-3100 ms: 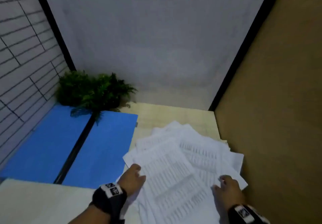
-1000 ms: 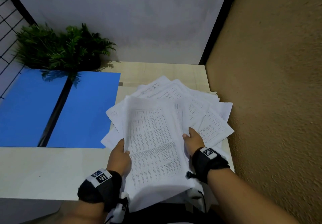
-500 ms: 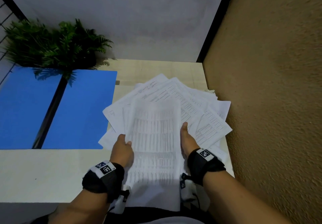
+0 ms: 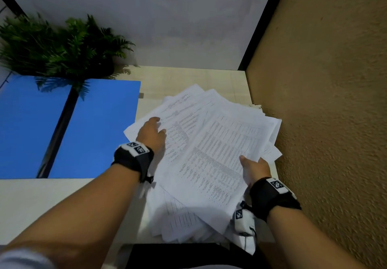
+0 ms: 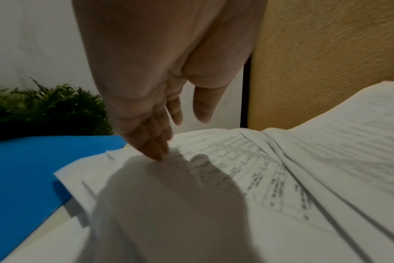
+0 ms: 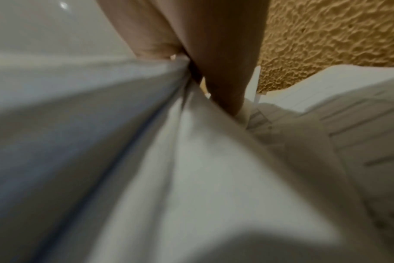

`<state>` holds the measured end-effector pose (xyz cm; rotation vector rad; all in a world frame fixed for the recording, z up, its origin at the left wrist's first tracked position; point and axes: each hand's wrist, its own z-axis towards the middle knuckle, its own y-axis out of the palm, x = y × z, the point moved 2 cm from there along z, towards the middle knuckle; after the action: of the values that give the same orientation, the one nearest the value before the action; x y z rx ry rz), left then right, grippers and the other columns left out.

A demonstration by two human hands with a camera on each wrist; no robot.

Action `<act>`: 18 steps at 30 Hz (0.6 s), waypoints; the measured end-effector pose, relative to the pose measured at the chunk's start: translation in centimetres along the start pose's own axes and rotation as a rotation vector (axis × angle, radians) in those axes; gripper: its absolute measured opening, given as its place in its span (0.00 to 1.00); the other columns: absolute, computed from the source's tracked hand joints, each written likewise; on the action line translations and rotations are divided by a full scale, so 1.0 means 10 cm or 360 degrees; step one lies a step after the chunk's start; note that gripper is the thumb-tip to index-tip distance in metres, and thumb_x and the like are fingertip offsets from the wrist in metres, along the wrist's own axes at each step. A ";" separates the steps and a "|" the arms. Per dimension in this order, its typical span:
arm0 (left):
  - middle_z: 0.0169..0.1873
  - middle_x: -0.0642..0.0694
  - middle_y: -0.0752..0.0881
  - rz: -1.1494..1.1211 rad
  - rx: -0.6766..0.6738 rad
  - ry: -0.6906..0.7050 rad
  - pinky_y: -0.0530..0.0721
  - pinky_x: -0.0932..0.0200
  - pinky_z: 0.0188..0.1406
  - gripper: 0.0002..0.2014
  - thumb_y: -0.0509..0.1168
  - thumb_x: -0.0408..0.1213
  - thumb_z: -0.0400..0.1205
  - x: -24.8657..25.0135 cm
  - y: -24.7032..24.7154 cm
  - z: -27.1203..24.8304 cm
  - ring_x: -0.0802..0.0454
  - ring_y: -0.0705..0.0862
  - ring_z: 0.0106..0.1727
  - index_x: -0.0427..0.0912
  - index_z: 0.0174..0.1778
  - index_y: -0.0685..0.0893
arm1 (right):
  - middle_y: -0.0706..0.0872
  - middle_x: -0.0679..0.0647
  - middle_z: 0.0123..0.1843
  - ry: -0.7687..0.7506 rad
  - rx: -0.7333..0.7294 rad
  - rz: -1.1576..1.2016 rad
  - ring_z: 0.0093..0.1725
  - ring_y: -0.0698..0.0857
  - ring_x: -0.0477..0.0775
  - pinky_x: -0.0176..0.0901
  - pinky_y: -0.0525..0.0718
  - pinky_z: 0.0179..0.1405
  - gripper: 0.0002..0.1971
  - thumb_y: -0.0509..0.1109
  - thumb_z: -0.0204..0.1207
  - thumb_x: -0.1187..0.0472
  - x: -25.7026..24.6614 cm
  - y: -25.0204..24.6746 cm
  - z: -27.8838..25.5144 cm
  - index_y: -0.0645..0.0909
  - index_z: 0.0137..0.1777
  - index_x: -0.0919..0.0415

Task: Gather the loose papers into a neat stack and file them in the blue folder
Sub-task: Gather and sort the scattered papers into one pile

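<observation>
Several loose printed papers lie fanned out on the pale desk, some hanging over its near edge. My left hand rests on the left part of the pile, its straight fingers touching a sheet. At the pile's right side my right hand grips a bundle of sheets, thumb on top and fingers hidden beneath. The blue folder lies open and flat to the left; a paper corner overlaps its edge.
A green fern plant stands at the back left, its fronds over the folder's top. A rough tan wall closes the desk's right side. A white panel stands behind. The folder's dark spine runs down its middle.
My left hand has let go of the top sheets and moved forward onto the pile's left part. My right hand has shifted right, and the held sheets have swung with it.
</observation>
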<state>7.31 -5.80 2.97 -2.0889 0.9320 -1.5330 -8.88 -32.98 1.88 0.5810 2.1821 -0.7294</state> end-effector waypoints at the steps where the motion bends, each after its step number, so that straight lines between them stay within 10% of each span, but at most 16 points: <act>1: 0.76 0.43 0.75 -0.0018 -0.0099 -0.0008 0.72 0.52 0.72 0.26 0.64 0.40 0.83 0.02 0.05 0.06 0.43 0.75 0.75 0.43 0.78 0.68 | 0.87 0.60 0.60 0.0005 0.0004 0.0022 0.57 0.85 0.63 0.55 0.83 0.63 0.19 0.72 0.77 0.59 0.02 -0.01 0.02 0.80 0.67 0.63; 9: 0.80 0.42 0.64 0.0854 -0.0224 -0.0137 0.68 0.32 0.69 0.59 0.72 0.67 0.65 -0.02 0.21 0.06 0.36 0.64 0.80 0.50 0.85 0.46 | 0.83 0.67 0.64 0.0052 0.0008 -0.0207 0.64 0.83 0.68 0.55 0.82 0.63 0.23 0.69 0.79 0.55 0.00 0.00 0.11 0.75 0.69 0.69; 14: 0.59 0.42 0.83 0.0684 -0.0207 -0.0086 0.76 0.43 0.58 0.19 0.59 0.59 0.81 -0.04 0.27 -0.05 0.37 0.78 0.63 0.49 0.57 0.80 | 0.80 0.67 0.69 0.0141 0.0033 -0.0150 0.68 0.80 0.69 0.54 0.78 0.66 0.24 0.65 0.82 0.56 0.04 0.08 0.14 0.70 0.73 0.69; 18: 0.44 0.42 0.78 0.0315 -0.0198 -0.0059 0.75 0.54 0.44 0.14 0.64 0.45 0.83 -0.11 0.35 -0.21 0.40 0.78 0.51 0.42 0.34 0.79 | 0.77 0.62 0.73 0.0125 0.0064 -0.0022 0.69 0.78 0.66 0.56 0.76 0.70 0.29 0.65 0.82 0.61 0.02 0.17 0.09 0.61 0.81 0.62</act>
<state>4.09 -7.39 0.63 -2.0302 1.2088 -1.3634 -7.49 -32.26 0.70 0.6248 2.2500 -0.7712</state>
